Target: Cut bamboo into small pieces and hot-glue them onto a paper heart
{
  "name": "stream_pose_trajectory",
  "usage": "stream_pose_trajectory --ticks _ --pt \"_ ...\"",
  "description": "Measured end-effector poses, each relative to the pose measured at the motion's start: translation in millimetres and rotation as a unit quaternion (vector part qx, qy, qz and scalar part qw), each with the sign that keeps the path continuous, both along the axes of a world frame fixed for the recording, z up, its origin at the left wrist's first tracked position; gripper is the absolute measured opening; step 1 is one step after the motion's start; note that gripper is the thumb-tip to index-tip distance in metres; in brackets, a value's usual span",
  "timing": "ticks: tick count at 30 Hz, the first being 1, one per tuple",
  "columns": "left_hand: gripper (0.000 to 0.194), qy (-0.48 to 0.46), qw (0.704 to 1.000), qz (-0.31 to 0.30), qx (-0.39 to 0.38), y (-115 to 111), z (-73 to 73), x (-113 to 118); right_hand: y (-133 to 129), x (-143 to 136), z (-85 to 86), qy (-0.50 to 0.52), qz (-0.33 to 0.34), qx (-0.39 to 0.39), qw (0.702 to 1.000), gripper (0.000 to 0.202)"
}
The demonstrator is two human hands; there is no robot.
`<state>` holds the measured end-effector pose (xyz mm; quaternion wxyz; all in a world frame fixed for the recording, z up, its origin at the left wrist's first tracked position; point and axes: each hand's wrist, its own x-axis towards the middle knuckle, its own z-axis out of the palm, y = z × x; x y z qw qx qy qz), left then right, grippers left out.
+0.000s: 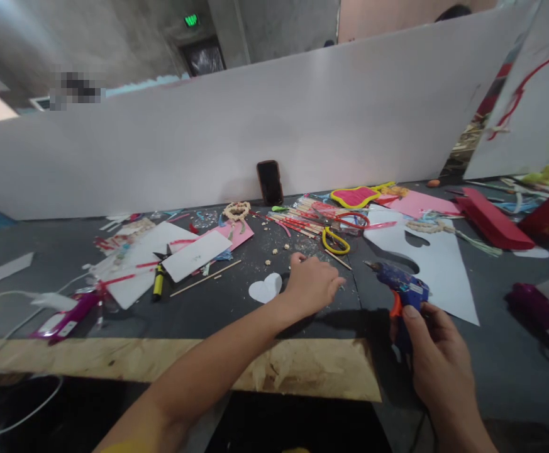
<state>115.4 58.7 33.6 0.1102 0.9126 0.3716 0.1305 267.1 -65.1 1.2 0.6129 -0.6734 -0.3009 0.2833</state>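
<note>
The right hand (439, 355) grips a blue glue gun (402, 286) near the table's (217, 314) front edge, while the left hand (312, 282), fingers loosely curled, perhaps empty, hovers beside a white paper heart (265, 288).

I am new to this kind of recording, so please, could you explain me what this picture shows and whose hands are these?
No robot appears here. There is one picture, from a camera worn on a person's head, looking forward and down, so the bare hands are that person's own.

The right hand holds a blue glue gun with an orange trigger. The left hand is low over the dark table, beside a white heart shape; whether its fingers hold anything, I cannot tell.

Around them lie craft things: yellow-handled pliers on the left, thin sticks, and a white sheet with cut-out openings on the right. Further back, a phone leans against a pale upright panel.
</note>
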Motion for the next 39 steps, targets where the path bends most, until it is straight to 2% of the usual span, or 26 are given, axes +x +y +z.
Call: stream_pose_trajectory --ticks 3,5,9,11,13,16,18,22,27,32,37,38,39 --pt "0.036 -0.011 0.998 -0.057 -0.014 -8 -2.7 -1 -1 1 -1.1 0.014 -0.002 -0.008 1.000 0.038" --pt "0.018 -0.021 0.998 -0.057 -0.022 -12 -3.9 -7 -2 1 -1.6 0.034 -0.005 -0.016 0.999 0.040" --pt "0.017 -0.046 0.999 0.010 -0.025 -7 -4.2 -35 -2 4 -0.4 0.091 -0.008 -0.028 0.995 0.042" --pt "0.032 -0.056 0.995 0.075 -0.028 4 -3.1 -55 -1 6 2.7 0.128 -0.002 -0.034 0.991 0.039" --pt "0.024 -0.045 0.989 0.139 -0.019 16 -1.4 -74 1 7 7.4 0.168 0.019 -0.033 0.985 0.035" --pt "0.018 -0.041 0.984 0.174 -0.002 28 -0.3 -89 3 4 13.8 0.198 0.073 -0.035 0.977 0.029" --pt "0.017 -0.033 0.986 0.166 0.005 30 -2.5 -87 3 -3 15.4 0.201 0.103 -0.034 0.974 0.029" --pt "0.014 -0.014 0.993 0.121 0.013 31 -13.4 -66 4 -20 12.3 0.216 0.155 -0.028 0.964 0.032" --pt "0.012 -0.018 0.996 0.091 0.020 35 -24.7 -46 4 -32 8.0 0.233 0.146 -0.028 0.961 0.034" --pt "0.014 -0.065 0.994 0.089 -0.005 32 -21.3 -49 4 -36 7.6 0.228 0.134 -0.022 0.964 0.035" --pt "0.015 -0.164 0.977 0.102 -0.087 21 -11.2 -69 11 -49 9.6 0.204 0.142 -0.005 0.969 0.038" --pt "0.016 -0.214 0.962 0.106 -0.134 19 -10.4 -74 13 -53 9.9 0.195 0.148 0.000 0.970 0.038" --pt "0.017 -0.283 0.931 0.113 -0.201 17 -10.2 -79 15 -57 9.9 0.189 0.152 0.006 0.970 0.040"
